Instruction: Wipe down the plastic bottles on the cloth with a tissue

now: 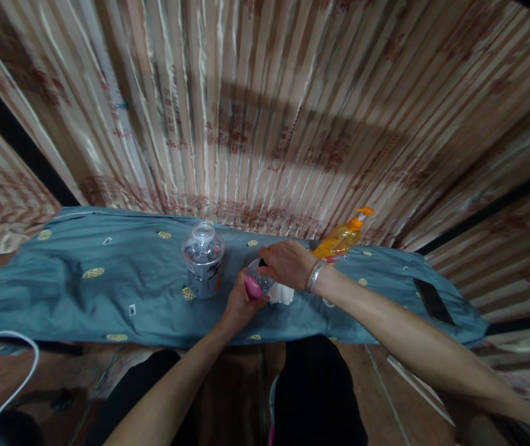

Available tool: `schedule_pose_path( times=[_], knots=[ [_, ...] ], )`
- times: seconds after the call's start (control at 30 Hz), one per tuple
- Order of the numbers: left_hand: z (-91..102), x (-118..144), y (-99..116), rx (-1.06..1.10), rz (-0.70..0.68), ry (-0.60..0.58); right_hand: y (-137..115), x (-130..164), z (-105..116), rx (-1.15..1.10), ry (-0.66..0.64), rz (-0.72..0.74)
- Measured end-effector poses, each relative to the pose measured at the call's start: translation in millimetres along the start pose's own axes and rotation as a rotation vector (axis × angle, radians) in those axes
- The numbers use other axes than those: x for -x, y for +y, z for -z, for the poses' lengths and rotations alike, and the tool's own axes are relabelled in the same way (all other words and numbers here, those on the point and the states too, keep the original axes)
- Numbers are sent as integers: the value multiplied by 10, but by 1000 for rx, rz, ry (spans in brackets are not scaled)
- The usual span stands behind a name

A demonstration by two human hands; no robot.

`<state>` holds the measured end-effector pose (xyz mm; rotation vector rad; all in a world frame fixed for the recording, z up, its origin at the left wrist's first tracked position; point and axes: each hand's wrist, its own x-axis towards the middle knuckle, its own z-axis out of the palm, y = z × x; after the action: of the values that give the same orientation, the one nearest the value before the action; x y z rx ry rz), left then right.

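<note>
My left hand (240, 302) is wrapped round a small clear bottle (253, 286) with a pink band, tilted over the middle of the cloth-covered table. Over the bottle's upper end, my right hand (289, 262) has its fingers closed on a small black piece (261, 262); whether this is a cap or another part I cannot tell. A white cloth or tissue (282, 294) lies just below my right hand. To the left stands a large clear plastic bottle (204, 263), uncapped, with a printed label.
Behind my right wrist is a pump bottle (339, 241) of orange liquid. A dark phone (433, 301) lies at the right end of the teal tablecloth (79, 297). Pleated curtains (265, 124) hang behind the table. A white cable (32, 365) curves at lower left.
</note>
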<state>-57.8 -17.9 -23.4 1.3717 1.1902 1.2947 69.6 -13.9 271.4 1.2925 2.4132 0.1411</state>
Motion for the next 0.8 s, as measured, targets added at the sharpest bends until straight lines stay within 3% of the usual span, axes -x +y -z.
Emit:
schedule_pose_path(
  times=[0.3,0.6,0.8],
  knots=[
    [21,5,-11,-65,-15,-13,-65,-10,-53,-6,90,10],
    [-5,15,28,-74,-15,-3,-56,-26,30,-74,61,-11],
    [16,10,50,-85,-28,-11,31,-65,-71,-139,59,-17]
  ],
)
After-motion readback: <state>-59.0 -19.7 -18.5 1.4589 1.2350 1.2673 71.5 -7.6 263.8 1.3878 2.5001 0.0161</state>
